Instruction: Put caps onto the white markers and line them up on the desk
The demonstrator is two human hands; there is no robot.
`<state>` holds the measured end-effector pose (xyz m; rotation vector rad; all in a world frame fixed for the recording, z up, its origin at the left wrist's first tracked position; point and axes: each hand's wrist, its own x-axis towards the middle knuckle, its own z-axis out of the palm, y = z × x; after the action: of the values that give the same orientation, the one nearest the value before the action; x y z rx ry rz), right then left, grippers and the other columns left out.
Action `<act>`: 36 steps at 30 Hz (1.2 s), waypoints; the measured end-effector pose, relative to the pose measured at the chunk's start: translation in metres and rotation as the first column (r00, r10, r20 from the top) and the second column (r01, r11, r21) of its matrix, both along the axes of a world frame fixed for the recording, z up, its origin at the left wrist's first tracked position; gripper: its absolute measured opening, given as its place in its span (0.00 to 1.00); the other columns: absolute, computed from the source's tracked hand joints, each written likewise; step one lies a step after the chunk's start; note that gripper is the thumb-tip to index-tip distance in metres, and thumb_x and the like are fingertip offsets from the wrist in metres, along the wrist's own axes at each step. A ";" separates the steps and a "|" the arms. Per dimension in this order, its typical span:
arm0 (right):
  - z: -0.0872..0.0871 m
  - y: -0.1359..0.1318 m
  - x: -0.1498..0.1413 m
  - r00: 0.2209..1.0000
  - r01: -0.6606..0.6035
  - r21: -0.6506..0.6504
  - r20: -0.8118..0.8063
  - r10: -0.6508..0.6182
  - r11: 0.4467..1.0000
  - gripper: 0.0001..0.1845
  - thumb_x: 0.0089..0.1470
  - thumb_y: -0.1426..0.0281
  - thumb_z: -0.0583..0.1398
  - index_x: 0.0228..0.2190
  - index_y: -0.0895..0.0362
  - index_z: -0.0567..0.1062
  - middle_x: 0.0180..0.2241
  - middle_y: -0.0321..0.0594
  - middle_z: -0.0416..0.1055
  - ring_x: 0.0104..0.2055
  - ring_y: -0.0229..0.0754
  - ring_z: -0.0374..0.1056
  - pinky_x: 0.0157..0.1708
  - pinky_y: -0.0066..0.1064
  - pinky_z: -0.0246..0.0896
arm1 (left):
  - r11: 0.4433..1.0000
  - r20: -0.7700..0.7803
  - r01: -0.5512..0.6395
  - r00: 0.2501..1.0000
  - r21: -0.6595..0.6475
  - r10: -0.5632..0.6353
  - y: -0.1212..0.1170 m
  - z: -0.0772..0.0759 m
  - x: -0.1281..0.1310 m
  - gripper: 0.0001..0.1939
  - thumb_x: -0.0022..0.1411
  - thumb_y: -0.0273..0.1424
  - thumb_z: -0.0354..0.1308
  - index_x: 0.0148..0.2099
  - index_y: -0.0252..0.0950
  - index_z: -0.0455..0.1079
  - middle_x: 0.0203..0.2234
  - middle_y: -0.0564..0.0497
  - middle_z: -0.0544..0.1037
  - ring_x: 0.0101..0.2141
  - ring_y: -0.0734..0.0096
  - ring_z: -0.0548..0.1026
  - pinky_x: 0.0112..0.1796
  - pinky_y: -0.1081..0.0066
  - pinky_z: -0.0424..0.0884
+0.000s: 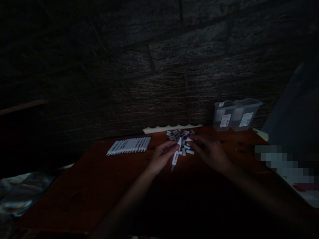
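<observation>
While in hands (163,154) (211,152), marker (175,157) and cap (188,138).

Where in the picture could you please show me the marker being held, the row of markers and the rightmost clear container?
Held marker (175,156): head view, on its white barrel.
Row of markers (130,145): head view, on a barrel near its middle.
Rightmost clear container (246,120): head view, on its front label.
</observation>
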<state>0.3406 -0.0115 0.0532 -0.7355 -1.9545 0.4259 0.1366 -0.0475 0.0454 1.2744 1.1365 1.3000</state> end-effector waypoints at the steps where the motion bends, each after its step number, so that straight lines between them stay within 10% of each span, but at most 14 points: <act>1: -0.001 0.000 0.000 1.000 -0.007 -0.010 0.006 0.007 1.000 0.12 0.60 0.67 0.58 0.45 0.53 0.76 0.42 0.42 0.78 0.38 0.41 0.75 0.39 0.32 0.70 | 1.000 0.003 -0.001 1.000 0.001 0.001 0.000 0.000 0.000 0.15 0.53 0.38 0.67 0.40 0.35 0.78 0.36 0.48 0.81 0.38 0.67 0.76 0.43 0.70 0.68; 36: -0.002 0.002 0.001 0.999 -0.034 -0.002 0.005 0.034 0.999 0.12 0.58 0.68 0.60 0.44 0.53 0.78 0.40 0.40 0.78 0.37 0.40 0.74 0.37 0.32 0.71 | 1.000 -0.014 0.014 1.000 0.015 -0.014 -0.001 0.002 0.001 0.14 0.54 0.38 0.67 0.41 0.35 0.78 0.37 0.48 0.81 0.38 0.67 0.76 0.44 0.68 0.69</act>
<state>0.3419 -0.0094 0.0515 -0.7056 -1.9741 0.4475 0.1374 -0.0489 0.0475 1.3019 1.1274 1.2937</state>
